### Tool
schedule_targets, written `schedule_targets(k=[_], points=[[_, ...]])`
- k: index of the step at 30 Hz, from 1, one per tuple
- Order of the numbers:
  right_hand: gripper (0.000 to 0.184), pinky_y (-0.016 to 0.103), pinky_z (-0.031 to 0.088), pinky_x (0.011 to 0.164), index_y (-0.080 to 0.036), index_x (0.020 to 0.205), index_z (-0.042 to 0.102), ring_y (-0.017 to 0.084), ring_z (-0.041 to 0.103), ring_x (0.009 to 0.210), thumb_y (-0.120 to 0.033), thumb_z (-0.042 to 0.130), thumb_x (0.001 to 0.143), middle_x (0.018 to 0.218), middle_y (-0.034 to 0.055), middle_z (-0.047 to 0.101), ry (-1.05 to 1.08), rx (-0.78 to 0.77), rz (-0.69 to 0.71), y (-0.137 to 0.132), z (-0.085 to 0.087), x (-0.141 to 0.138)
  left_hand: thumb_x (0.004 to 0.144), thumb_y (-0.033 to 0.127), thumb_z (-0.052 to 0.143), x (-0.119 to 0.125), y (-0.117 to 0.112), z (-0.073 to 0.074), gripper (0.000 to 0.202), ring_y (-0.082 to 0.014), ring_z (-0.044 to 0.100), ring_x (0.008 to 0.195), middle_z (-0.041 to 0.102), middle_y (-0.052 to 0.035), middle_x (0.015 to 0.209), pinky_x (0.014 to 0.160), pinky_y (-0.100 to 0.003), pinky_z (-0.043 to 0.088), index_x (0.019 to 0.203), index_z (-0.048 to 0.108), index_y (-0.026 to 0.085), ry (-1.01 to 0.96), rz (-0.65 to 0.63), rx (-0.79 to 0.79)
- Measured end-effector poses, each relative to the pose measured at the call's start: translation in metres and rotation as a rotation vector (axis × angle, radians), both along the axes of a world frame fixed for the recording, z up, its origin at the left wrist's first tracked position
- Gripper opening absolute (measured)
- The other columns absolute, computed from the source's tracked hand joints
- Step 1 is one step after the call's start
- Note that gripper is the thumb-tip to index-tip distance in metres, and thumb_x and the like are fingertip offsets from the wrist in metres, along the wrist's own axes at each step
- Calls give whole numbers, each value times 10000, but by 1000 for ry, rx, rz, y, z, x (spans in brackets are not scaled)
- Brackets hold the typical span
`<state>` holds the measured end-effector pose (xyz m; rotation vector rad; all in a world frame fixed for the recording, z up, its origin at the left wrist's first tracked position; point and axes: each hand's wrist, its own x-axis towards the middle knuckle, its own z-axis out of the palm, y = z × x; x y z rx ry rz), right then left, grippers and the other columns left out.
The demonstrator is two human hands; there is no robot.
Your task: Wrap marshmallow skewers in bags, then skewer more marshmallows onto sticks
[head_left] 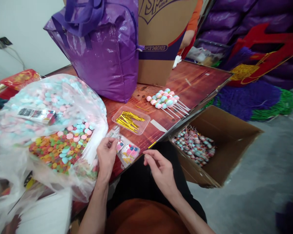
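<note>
My left hand (106,157) is closed in a pinch beside small printed cards (130,152) in clear plastic at the table edge. Whether a card is between its fingertips I cannot tell. Over my lap, thumb and forefinger of my right hand (161,169) come together; anything held there is too small to make out. A short yellow strip (152,145) shows at the table edge just beyond them. Gold twist ties (129,120) lie in a clear shallow tray (145,127) ahead of my hands. Behind it to the right, candy sticks (164,98) with pastel pieces lie in a row.
Left, a large clear bag (63,84) holds pastel candies, ring-shaped gummies (53,149) and white sticks (94,144). A purple bag (104,55) and a carton (153,70) stand behind. An open floor box (230,152) contains many candy sticks. Another person's arm (187,37) shows behind the carton.
</note>
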<state>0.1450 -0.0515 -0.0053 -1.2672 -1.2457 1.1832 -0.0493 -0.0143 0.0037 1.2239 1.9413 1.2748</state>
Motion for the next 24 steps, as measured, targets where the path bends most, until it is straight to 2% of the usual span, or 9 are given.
schedule_targets(k=[4, 7, 10, 12, 15, 16, 18, 21, 24], points=[[258, 256, 497, 598, -188, 1004, 706, 146, 586, 656, -377, 717, 830, 826, 29, 683, 99, -13, 56, 8, 11, -23, 755, 338, 747, 28, -7, 15, 187, -121, 553, 595, 625, 21, 647, 608, -230, 448, 749, 653, 176, -420, -9, 24], [228, 237, 443, 527, -182, 858, 696, 120, 508, 570, -392, 750, 788, 694, -12, 625, 250, -102, 21, 17, 16, -35, 748, 361, 781, 52, -14, 23, 225, -126, 578, 653, 638, 10, 702, 645, -227, 470, 761, 651, 178, -529, -38, 76], [239, 225, 367, 501, -180, 703, 643, 95, 415, 522, -376, 725, 814, 591, -45, 532, 310, -113, -86, 24, 20, -33, 741, 438, 806, 68, -24, 23, 312, -93, 532, 627, 590, 34, 696, 612, -196, 442, 785, 624, 188, -636, 36, 128], [237, 225, 380, 531, -182, 681, 624, 97, 429, 542, -351, 718, 819, 598, -46, 532, 282, -77, -109, 26, 24, -25, 729, 531, 797, 73, -30, 21, 403, -63, 440, 543, 534, 47, 646, 531, -181, 385, 768, 610, 176, -859, -1, 19], [246, 227, 401, 539, -190, 683, 590, 107, 465, 544, -350, 693, 840, 600, -42, 550, 227, -73, -66, 27, 32, -11, 671, 626, 800, 78, -32, 19, 534, -49, 425, 531, 572, 16, 702, 499, -182, 379, 821, 654, 134, -1328, -174, -323], [249, 228, 404, 536, -193, 686, 582, 110, 474, 543, -353, 685, 847, 600, -40, 554, 211, -68, -54, 27, 34, -7, 642, 601, 834, 79, -31, 20, 549, -52, 456, 557, 598, 5, 746, 520, -184, 408, 871, 670, 130, -1441, -175, -370], [252, 231, 415, 550, -195, 685, 571, 119, 494, 562, -348, 673, 857, 610, -35, 559, 179, -29, -37, 28, 38, -2, 589, 476, 914, 81, -24, 21, 541, -56, 504, 608, 628, 6, 803, 572, -184, 457, 945, 680, 142, -1568, -101, -341], [279, 233, 411, 580, -193, 667, 544, 117, 472, 591, -343, 657, 873, 624, -37, 523, 141, 38, -28, 29, 38, 2, 565, 269, 953, 80, -12, 25, 446, -48, 515, 618, 632, 24, 793, 604, -175, 476, 897, 678, 152, -1612, -53, -258], [332, 229, 373, 559, -195, 647, 493, 107, 400, 578, -363, 605, 910, 613, -46, 443, 114, 53, -43, 31, 33, 4, 593, 210, 936, 76, -6, 25, 369, -42, 500, 599, 608, 36, 748, 586, -165, 457, 837, 666, 151, -1586, -91, -218]])
